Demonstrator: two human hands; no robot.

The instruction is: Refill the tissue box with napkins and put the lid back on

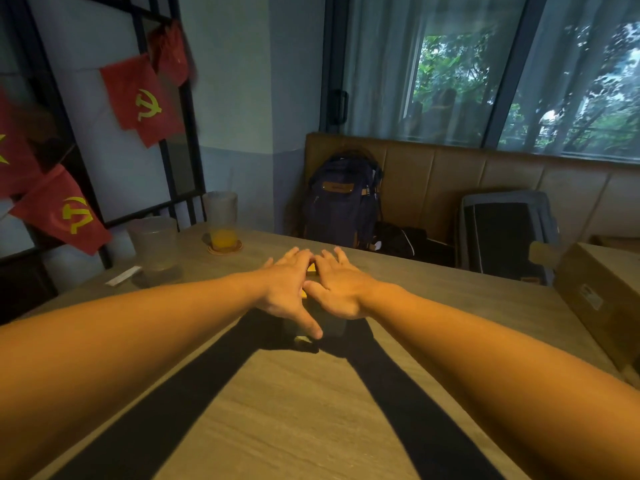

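Left hand [287, 292], right hand [341, 289] flat on 1 box [334, 325]; 2 glasses [221, 216] [154, 242] beyond.

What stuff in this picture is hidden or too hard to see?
Head view, tissue box: mostly under the left hand and right hand; lid on or off, cannot tell.
Head view, napkins: none show; the hands cover the box's top.
Head view, cardboard box: cut off by the right edge; its label is too blurred to read.
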